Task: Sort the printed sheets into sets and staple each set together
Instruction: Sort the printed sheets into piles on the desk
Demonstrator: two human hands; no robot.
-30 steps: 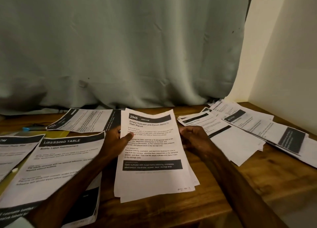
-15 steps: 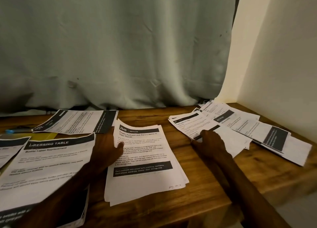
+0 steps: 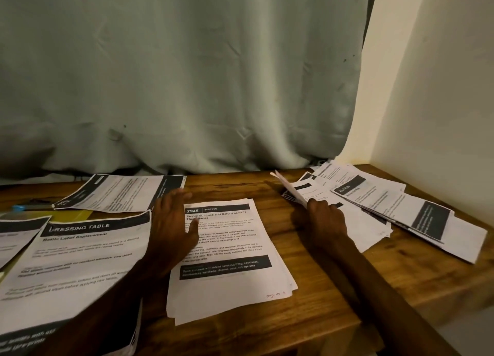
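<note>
**Two hands on separate paper piles**

Two bare hands work over a wooden desk (image 3: 334, 299) w/ printed sheets spread across it. Left hand (image 3: 175, 222) lies flat & open, fingers spread, palm down; its thumb rests on the upper left corner of the centre stack (image 3: 230, 259), headed "2945 … Empty Suitcase and Return Items to Their Places". That stack sits on the desk btwn the two forearms, edges slightly fanned.

Right hand (image 3: 324, 219) is at the near-left edge of the loose right-hand pile (image 3: 387, 208), fingers curled & pinching a few sheets (image 3: 290, 188) whose left edge is lifted off the desk, tilted up toward the curtain (image 3: 173, 74). Rest of that pile is fanned out toward the desk's right corner, by the wall (image 3: 441, 88).

Left side: a "DRESSING TABLE" sheet (image 3: 77, 259) overlaps the left forearm area, another sheet (image 3: 16, 235) at the far left edge, one more set (image 3: 120, 192) lies further back near the curtain. A blue item (image 3: 20, 208) beside it – too dim to ID.
</note>
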